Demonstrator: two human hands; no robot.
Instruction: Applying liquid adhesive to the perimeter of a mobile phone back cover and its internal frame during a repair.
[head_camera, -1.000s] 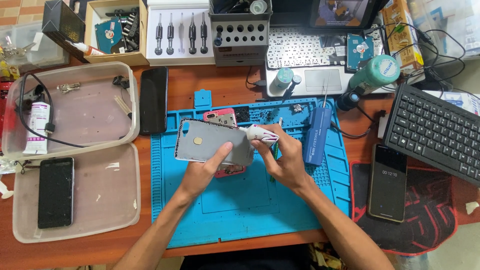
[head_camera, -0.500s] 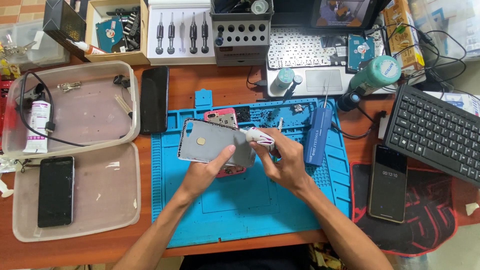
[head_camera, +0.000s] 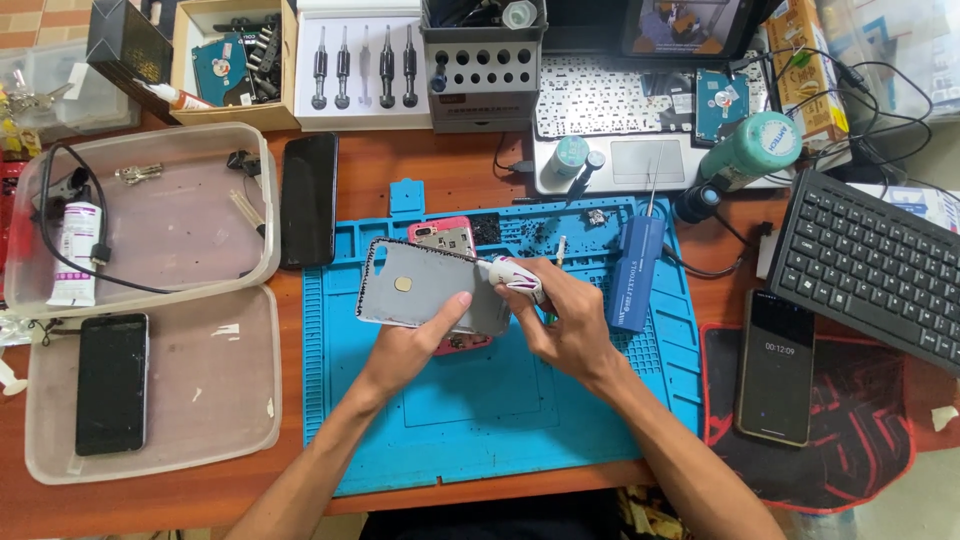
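My left hand (head_camera: 420, 340) holds a grey phone back cover (head_camera: 420, 288) by its lower edge, tilted up over the blue repair mat (head_camera: 480, 420). My right hand (head_camera: 565, 320) grips a small white tube (head_camera: 512, 276) whose tip touches the cover's right edge. Under the cover lies a phone body in a pink frame (head_camera: 440, 235), mostly hidden.
A blue electric screwdriver (head_camera: 633, 272) lies right of my right hand. A black phone (head_camera: 308, 198) sits left of the mat, another phone (head_camera: 775, 365) on the red-black pad, a keyboard (head_camera: 870, 265) at right. Clear plastic lids (head_camera: 150, 300) at left hold a phone (head_camera: 112, 382) and a tube.
The back cover has tilted and shifted slightly to the right in my left hand. The tube tip stays at its right edge.
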